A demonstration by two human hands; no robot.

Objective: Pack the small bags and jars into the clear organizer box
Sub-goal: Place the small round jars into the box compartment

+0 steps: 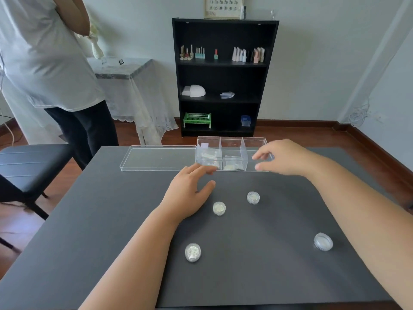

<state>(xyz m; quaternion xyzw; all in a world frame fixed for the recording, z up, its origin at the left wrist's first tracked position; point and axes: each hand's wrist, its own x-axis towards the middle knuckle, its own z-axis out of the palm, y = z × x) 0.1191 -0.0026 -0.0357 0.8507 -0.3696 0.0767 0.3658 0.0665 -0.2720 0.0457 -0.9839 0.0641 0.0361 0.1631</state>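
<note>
The clear organizer box (232,140) stands at the far edge of the dark table, split into three compartments. Small bags lie in its left compartment (209,156) and middle compartment (233,164). Several small round jars rest on the table: one (219,208) beside my left wrist, one (253,197) in the middle, one (192,252) near the front, one (323,241) on the right. My left hand (190,193) lies open just in front of the box. My right hand (283,156) hovers at the right compartment, fingers apart and holding nothing.
The box's clear lid (156,157) lies flat to the left of the box. A black chair (29,166) stands at the table's left side, with a person (49,63) behind it. A black shelf unit (223,74) stands against the far wall.
</note>
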